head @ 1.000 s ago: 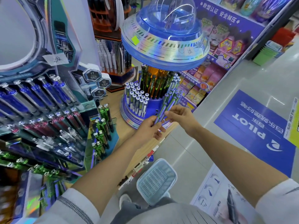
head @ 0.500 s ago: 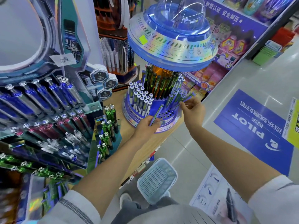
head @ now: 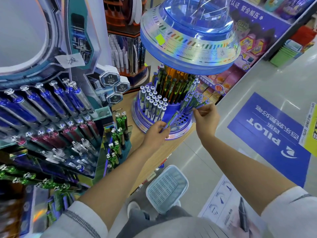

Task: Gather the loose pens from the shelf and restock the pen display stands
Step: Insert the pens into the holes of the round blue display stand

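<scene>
Round blue pen stand [head: 180,129] mid-frame: white-capped pens [head: 152,103] upright at left, empty holes [head: 182,119] in front. Green pen [head: 172,118] tilted, in left hand [head: 155,133]. Slanted pen bunch [head: 193,103] pinched by right hand [head: 206,119].

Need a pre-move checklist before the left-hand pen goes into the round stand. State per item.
1. Left hand grips the green pen: ok.
2. Empty holes open in the round stand: ok.
3. Pen tip lined up with one hole: cannot tell.
4. Right hand off the empty holes, pinching at the cluster pens: ok.
5. Cluster pens fully seated: cannot tell.
</scene>
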Tool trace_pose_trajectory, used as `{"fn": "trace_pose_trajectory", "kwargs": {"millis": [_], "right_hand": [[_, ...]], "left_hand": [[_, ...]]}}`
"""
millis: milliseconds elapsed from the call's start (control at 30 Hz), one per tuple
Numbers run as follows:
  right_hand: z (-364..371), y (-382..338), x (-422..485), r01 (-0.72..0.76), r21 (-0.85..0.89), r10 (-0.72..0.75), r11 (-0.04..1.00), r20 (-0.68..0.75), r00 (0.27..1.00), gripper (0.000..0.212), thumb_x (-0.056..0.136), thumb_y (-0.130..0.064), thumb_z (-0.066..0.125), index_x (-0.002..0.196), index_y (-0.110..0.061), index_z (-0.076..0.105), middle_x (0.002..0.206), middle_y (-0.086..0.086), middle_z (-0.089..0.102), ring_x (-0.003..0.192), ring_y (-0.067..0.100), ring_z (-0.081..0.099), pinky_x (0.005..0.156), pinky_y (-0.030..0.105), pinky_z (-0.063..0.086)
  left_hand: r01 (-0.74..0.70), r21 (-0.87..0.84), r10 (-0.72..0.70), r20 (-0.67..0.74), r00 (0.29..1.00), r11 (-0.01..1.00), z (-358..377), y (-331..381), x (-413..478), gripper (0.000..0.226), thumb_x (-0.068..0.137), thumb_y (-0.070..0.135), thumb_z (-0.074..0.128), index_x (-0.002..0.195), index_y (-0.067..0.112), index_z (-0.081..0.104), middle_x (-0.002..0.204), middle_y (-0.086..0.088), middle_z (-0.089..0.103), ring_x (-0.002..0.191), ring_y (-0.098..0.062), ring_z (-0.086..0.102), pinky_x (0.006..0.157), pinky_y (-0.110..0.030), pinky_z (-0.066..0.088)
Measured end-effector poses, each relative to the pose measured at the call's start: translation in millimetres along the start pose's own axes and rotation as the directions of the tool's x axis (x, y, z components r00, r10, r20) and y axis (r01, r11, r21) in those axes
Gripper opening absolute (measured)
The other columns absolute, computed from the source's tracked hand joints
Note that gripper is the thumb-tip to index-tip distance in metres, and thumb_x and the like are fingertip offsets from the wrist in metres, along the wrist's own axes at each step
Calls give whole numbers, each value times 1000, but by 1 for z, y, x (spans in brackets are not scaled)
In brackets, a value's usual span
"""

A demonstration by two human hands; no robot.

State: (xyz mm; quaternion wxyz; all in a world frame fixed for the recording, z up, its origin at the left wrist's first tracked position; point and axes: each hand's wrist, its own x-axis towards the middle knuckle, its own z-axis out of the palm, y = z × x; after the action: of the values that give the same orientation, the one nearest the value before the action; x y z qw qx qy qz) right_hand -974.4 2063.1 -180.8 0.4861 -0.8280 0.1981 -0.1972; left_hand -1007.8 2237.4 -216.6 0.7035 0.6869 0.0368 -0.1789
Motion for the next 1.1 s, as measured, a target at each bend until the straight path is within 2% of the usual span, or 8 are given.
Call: {"fn": "trace_pose_trajectory", "kwargs": {"millis": [233,333,433,633,733,833,1000,1100], "right_hand": [[8,3,7,-113,-68,115,991,30,993,29,81,-17,77,72,-19,49,77,5,65,67,14,61,59,23,44],[11,5,11,-153,-81,158,985,62,986,27,79,-23,79,73,-15,53,80,13,69,71,21,67,57,23,45],[11,6,10,-171,-103,180,980,83,980,26,81,-25,77,80,-5,61,77,12,70,66,15,65,56,22,45],[7,9,6,-151,-78,160,985,126,979,22,86,-38,71,83,-16,72,72,-1,72,63,12,70,60,26,52],[7,10,6,-167,-110,187,980,209,960,22,88,-34,69,88,-12,71,73,3,71,62,14,70,57,25,47],[1,7,-1,-144,-28,146,989,316,938,19,92,-33,64,87,-15,68,70,2,69,60,19,68,56,26,47],[-12,3,-11,-169,115,53,979,657,752,26,89,-28,67,90,-2,70,84,18,69,75,22,61,69,33,48],[-19,2,-6,-163,132,49,978,612,789,20,90,-21,68,84,-2,67,72,6,70,72,19,63,70,29,49]], "left_hand": [[-4,1,4,15,1000,1000,-2,2,-1,2,96,13,55,94,12,54,69,0,55,49,-5,43,48,-19,36],[-15,20,14,12,1000,1000,-5,3,-2,4,96,14,55,96,10,55,70,-1,55,51,-9,44,45,-16,36],[-15,22,15,7,1000,1000,-6,3,-2,5,96,14,56,97,9,55,71,-2,56,52,-11,45,45,-16,36],[-12,31,12,-6,1000,999,-3,3,0,8,96,13,56,100,7,56,71,-2,57,52,-11,46,47,-15,38],[-27,19,27,-11,1000,999,0,5,0,10,97,16,55,101,7,56,71,-4,57,52,-12,46,44,-12,36],[-36,26,36,-27,999,999,3,5,1,16,97,18,55,106,5,58,68,-3,56,52,-14,46,44,-13,35],[-33,70,32,15,999,997,15,11,5,16,95,16,58,109,10,60,67,-1,57,52,-12,47,46,-16,37],[-49,125,47,20,999,991,23,12,9,19,92,18,62,110,11,62,79,-1,62,66,-17,57,60,-28,51]]}}
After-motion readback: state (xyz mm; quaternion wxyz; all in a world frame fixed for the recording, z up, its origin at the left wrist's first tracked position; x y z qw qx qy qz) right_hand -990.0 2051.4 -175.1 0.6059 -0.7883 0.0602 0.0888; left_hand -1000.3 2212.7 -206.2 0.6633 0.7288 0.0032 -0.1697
